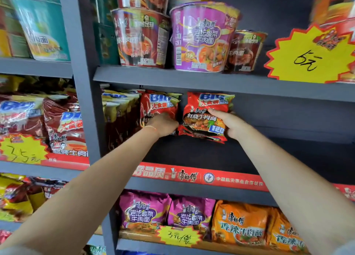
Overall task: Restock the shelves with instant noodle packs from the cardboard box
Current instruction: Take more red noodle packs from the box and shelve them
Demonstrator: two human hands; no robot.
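Grey shelf [192,80] carries noodle cups [203,38]; middle shelf [192,185] has red packs [123,116] standing at its left end.

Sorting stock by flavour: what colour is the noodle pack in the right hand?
Mainly red, with a yellow top band; the noodle pack shows best in the head view.

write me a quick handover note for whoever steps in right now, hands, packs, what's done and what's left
Left hand: pressed against the row of red noodle packs on the middle shelf, steadying it; its fingers are hidden.
Right hand: grips a red noodle pack, upright, just right of that row, with at least one more pack underneath it.
Done: the row fills the left part of the middle shelf.
Left: set the held pack against the row and let go; the shelf to its right is bare. The cardboard box is out of view, so I cannot say how much stock remains.
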